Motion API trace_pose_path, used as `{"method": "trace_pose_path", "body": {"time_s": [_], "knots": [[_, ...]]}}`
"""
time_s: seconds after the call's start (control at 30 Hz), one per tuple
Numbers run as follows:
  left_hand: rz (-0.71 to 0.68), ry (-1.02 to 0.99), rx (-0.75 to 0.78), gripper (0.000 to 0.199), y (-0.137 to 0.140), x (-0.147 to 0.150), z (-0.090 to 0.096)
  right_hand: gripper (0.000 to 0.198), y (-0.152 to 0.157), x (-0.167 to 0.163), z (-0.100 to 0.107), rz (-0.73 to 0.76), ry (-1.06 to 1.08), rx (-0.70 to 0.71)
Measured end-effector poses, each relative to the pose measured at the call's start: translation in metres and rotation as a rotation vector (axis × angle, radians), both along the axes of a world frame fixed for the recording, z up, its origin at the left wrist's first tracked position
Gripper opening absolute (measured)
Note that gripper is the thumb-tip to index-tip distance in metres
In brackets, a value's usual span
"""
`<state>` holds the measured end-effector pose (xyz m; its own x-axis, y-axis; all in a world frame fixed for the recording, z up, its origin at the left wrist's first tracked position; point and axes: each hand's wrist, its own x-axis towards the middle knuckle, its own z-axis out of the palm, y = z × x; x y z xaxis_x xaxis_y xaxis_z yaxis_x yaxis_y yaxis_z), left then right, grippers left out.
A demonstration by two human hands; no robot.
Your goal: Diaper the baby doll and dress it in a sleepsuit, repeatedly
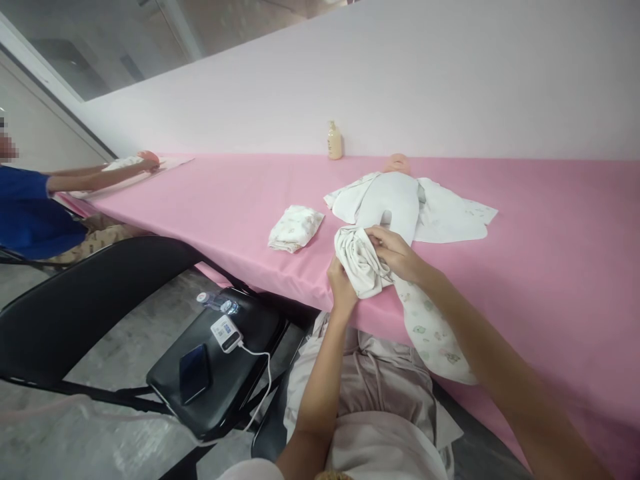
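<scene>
Lying near the bunched cloth (359, 261): folded patterned bundle (296, 228), white-clad doll (393, 190).

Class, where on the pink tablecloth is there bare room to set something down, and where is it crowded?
The widest bare patch of pink tablecloth lies right of the spread white garment. Another lies left of the pump bottle and folded printed cloth. It's crowded below the doll, where left hand and right hand hold bunched white cloth.
</scene>
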<state>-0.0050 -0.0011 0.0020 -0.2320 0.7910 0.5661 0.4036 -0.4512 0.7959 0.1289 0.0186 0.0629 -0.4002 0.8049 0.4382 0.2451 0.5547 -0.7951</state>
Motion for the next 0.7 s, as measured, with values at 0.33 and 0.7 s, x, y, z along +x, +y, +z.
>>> {"method": "trace_pose_path", "body": {"time_s": [0.33, 0.7], "knots": [[0.018, 0.020, -0.020, 0.022, 0.0013, -0.0005, -0.0010, 0.033, 0.0003, -0.0012, 0.0013, -0.025, -0.013, 0.066], [-0.002, -0.001, 0.002, 0.027, 0.0018, -0.0003, -0.0018, 0.019, -0.0008, -0.0011, 0.0009, 0.003, 0.002, 0.048]]}}
